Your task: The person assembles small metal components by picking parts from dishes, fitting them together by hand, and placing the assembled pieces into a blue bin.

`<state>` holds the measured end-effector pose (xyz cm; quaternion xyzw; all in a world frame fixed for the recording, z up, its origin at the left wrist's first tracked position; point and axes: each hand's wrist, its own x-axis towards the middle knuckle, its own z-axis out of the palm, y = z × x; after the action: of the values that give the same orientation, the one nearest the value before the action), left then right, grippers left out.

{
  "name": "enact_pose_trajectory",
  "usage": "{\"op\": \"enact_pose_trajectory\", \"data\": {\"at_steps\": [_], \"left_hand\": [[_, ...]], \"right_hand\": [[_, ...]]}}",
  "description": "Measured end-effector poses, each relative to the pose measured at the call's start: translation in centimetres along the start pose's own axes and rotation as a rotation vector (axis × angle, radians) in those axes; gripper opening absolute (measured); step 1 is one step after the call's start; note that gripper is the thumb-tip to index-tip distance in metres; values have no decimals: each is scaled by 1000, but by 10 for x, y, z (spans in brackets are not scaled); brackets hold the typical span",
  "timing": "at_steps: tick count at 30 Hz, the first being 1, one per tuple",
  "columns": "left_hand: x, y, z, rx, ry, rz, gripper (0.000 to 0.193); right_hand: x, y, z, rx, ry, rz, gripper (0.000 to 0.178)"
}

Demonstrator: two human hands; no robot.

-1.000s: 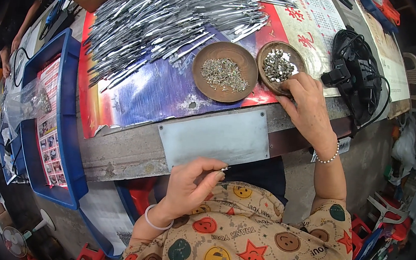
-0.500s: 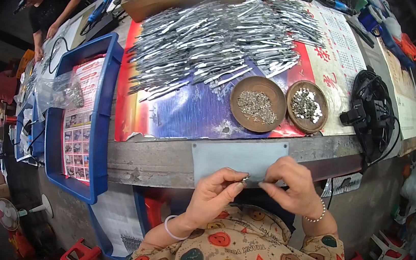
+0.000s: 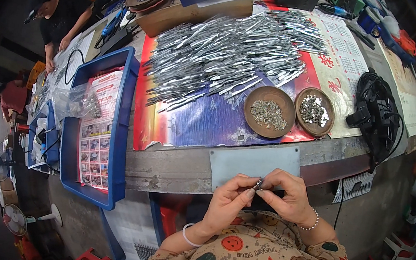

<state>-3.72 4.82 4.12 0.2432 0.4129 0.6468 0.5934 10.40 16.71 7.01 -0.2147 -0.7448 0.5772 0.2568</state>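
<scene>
My left hand (image 3: 230, 200) pinches a small dark metal piece (image 3: 259, 184) between thumb and fingertips, above the table's near edge. On the other side of that piece, the thumb and fingers of my right hand (image 3: 288, 197) close on it too. The fingertips cover much of it, so its exact kind is unclear. Beneath and beyond my hands lies a pale grey-blue sheet (image 3: 227, 160) fixed at the table edge. Past it stand a brown round dish (image 3: 273, 93) of tiny metal parts and a smaller dish (image 3: 315, 131) of shiny silver discs.
A large pile of thin metal strips (image 3: 226, 60) covers the printed poster (image 3: 187, 130). Left stands a blue plastic tray (image 3: 126, 120) with a plastic bag (image 3: 75, 102) over its edge. Black cables (image 3: 376, 116) are heaped at right. A co-worker (image 3: 61, 21) works at far left.
My right hand has moved in to meet the left, and its fingertips now touch the small metal piece. The whole view has shifted, with the table appearing farther right.
</scene>
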Motion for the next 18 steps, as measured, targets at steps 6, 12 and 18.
{"op": "enact_pose_trajectory", "data": {"at_steps": [6, 12, 18], "left_hand": [[-4, -5, -3, -31, 39, -36, 28], [-1, -3, -4, -77, 28, -22, 29], [-3, -16, -6, -146, 20, -54, 30]], "right_hand": [[-6, 4, 4, -21, 17, 26, 9], [-6, 8, 8, -25, 58, 11, 14], [-7, 13, 14, -51, 96, -52, 12]]}}
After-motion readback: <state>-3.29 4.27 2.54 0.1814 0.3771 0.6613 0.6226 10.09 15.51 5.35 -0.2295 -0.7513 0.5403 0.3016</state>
